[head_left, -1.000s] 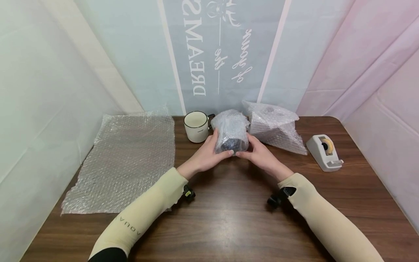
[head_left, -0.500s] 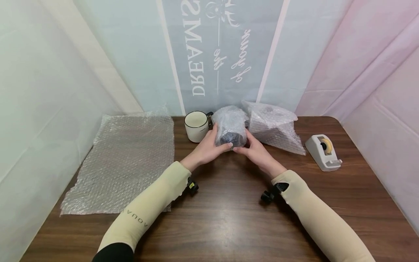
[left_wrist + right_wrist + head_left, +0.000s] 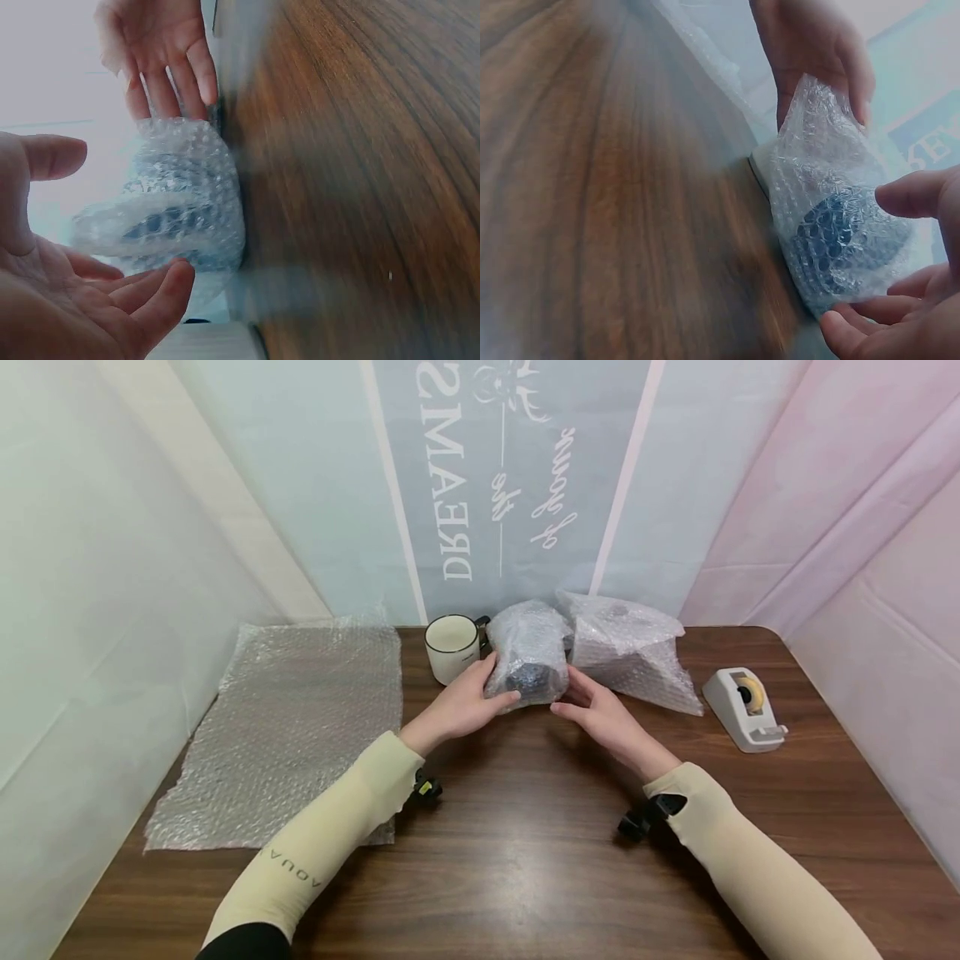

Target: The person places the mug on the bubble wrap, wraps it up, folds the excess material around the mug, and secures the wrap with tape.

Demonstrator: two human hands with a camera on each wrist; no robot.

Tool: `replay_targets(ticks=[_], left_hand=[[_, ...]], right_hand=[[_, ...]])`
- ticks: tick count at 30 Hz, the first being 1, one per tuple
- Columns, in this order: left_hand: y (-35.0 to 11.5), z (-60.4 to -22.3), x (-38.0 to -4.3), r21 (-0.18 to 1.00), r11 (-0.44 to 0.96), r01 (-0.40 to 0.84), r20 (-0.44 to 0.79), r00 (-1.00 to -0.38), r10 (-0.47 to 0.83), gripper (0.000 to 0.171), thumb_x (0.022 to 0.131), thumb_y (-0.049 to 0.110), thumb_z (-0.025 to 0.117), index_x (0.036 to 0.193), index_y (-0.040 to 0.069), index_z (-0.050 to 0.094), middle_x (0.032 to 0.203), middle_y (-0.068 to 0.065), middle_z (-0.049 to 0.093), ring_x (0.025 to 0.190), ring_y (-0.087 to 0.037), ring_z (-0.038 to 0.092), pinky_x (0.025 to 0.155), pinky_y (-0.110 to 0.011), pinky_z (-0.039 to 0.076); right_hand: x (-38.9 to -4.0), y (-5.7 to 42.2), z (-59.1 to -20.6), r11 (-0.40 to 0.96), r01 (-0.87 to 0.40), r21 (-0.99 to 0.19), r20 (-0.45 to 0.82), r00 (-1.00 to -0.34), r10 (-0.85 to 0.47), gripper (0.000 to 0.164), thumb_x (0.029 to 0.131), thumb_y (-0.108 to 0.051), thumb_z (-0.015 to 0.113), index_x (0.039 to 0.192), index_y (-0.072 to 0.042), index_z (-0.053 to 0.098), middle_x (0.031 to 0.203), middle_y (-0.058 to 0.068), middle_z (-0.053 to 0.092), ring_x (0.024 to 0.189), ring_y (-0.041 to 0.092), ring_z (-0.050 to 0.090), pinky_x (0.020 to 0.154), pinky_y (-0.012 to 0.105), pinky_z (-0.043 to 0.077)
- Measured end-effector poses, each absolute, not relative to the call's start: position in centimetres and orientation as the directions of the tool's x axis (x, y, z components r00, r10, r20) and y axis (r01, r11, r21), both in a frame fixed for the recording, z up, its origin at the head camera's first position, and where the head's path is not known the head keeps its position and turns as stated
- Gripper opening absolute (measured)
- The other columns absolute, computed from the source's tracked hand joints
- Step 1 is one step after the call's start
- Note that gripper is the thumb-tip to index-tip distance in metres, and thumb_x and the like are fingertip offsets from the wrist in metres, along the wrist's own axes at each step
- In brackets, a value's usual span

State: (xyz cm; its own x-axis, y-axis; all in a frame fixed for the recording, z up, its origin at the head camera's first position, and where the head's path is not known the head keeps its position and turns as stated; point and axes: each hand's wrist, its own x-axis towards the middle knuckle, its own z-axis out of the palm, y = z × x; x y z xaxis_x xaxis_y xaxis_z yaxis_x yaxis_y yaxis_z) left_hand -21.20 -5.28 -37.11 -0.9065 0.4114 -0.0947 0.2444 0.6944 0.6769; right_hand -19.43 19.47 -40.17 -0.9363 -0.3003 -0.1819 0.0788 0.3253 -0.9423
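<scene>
Light, even guidance from both sides should best steady the bundle (image 3: 531, 643) on the desk (image 3: 517, 827). A mug (image 3: 450, 656) stands beside the left hand (image 3: 465, 702), fingers loosely parted along the bundle's left; the bundle sits between the hands; the right hand (image 3: 604, 714), fingers also parted, flanks its right, near a parcel (image 3: 630, 647).

Hands (image 3: 461, 702) flank bubble-wrapped bundle (image 3: 531, 647); white mug (image 3: 452, 656) just left, tape dispenser (image 3: 731, 710) well apart at right.
</scene>
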Motion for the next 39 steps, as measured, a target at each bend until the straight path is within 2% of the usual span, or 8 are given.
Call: replay_targets(ticks=[4, 9, 12, 15, 19, 23, 32, 39], left_hand=[[-6.2, -36.5, -20.4, 0.639, 0.712, 0.291, -0.079, -0.896, 0.437, 0.076, 0.099, 0.044, 0.057, 0.156, 0.004, 0.029, 0.154, -0.013, 0.039, 0.141, -0.024, 0.037, 0.113, -0.038, 0.031], [-7.5, -35.9, -19.6, 0.583, 0.731, 0.354, -0.097, -0.864, 0.495, 0.070, 0.100, 0.046, 0.054, 0.154, 0.005, 0.036, 0.153, -0.013, 0.042, 0.141, -0.024, 0.038, 0.114, -0.038, 0.031], [-8.4, -35.5, -19.1, 0.565, 0.726, 0.392, -0.105, -0.839, 0.534, 0.064, 0.100, 0.044, 0.054, 0.151, 0.007, 0.043, 0.148, -0.011, 0.049, 0.136, -0.023, 0.046, 0.111, -0.039, 0.035], [-9.8, -35.2, -18.5, 0.551, 0.724, 0.414, -0.100, -0.829, 0.550, 0.052, 0.100, 0.044, 0.055, 0.142, 0.013, 0.055, 0.137, -0.003, 0.060, 0.125, -0.018, 0.055, 0.104, -0.038, 0.042], [-12.1, -34.8, -17.9, 0.554, 0.706, 0.441, -0.073, -0.819, 0.569, 0.039, 0.100, 0.040, 0.058, 0.127, 0.014, 0.066, 0.118, 0.003, 0.068, 0.109, -0.013, 0.063, 0.095, -0.037, 0.048], [-15.2, -34.7, -17.5, 0.557, 0.696, 0.453, -0.074, -0.807, 0.585, 0.035, 0.100, 0.034, 0.059, 0.123, 0.009, 0.068, 0.111, 0.002, 0.069, 0.101, -0.013, 0.064, 0.090, -0.040, 0.051], [-22.7, -35.8, -17.3, 0.364, 0.824, 0.434, -0.141, -0.849, 0.509, 0.021, 0.096, 0.021, 0.065, 0.110, 0.008, 0.071, 0.097, 0.000, 0.071, 0.089, -0.020, 0.067, 0.078, -0.045, 0.054], [-23.9, -36.0, -17.2, 0.363, 0.824, 0.436, -0.239, -0.811, 0.534, 0.020, 0.093, 0.022, 0.070, 0.109, 0.011, 0.075, 0.100, -0.001, 0.072, 0.088, -0.020, 0.067, 0.077, -0.045, 0.054]], right_hand=[[-18.6, 20.3, -40.0, 0.347, 0.066, -0.936, -0.184, -0.930, -0.319, 0.077, 0.099, -0.018, 0.063, 0.160, -0.013, 0.017, 0.158, 0.016, 0.032, 0.143, 0.032, 0.034, 0.111, 0.052, 0.033], [-17.3, 21.8, -39.9, 0.342, 0.044, -0.939, -0.165, -0.928, -0.335, 0.073, 0.101, -0.016, 0.061, 0.160, -0.010, 0.019, 0.158, 0.015, 0.032, 0.142, 0.032, 0.036, 0.110, 0.054, 0.033], [-16.4, 22.6, -40.0, 0.353, 0.026, -0.935, -0.156, -0.925, -0.347, 0.071, 0.101, -0.018, 0.061, 0.159, -0.008, 0.021, 0.157, 0.017, 0.033, 0.140, 0.034, 0.038, 0.109, 0.053, 0.035], [-15.7, 23.4, -40.2, 0.369, 0.012, -0.929, -0.154, -0.921, -0.358, 0.068, 0.101, -0.019, 0.060, 0.158, -0.007, 0.025, 0.156, 0.019, 0.036, 0.138, 0.035, 0.041, 0.106, 0.046, 0.039], [-14.6, 24.4, -40.3, 0.397, -0.005, -0.918, -0.154, -0.917, -0.368, 0.064, 0.101, -0.017, 0.060, 0.156, -0.005, 0.030, 0.152, 0.019, 0.040, 0.136, 0.035, 0.044, 0.099, 0.025, 0.042], [-13.6, 25.4, -40.3, 0.425, -0.041, -0.904, -0.142, -0.910, -0.389, 0.060, 0.100, -0.016, 0.061, 0.153, -0.002, 0.035, 0.149, 0.020, 0.045, 0.133, 0.036, 0.047, 0.093, 0.016, 0.043], [-12.4, 26.7, -40.6, 0.468, -0.090, -0.879, -0.128, -0.901, -0.415, 0.058, 0.101, -0.017, 0.060, 0.152, -0.001, 0.036, 0.148, 0.019, 0.046, 0.132, 0.036, 0.048, 0.093, 0.018, 0.045], [-12.3, 27.3, -40.2, 0.451, -0.084, -0.889, -0.122, -0.904, -0.409, 0.057, 0.101, -0.015, 0.059, 0.152, -0.002, 0.036, 0.149, 0.019, 0.046, 0.132, 0.036, 0.047, 0.092, 0.017, 0.045]])
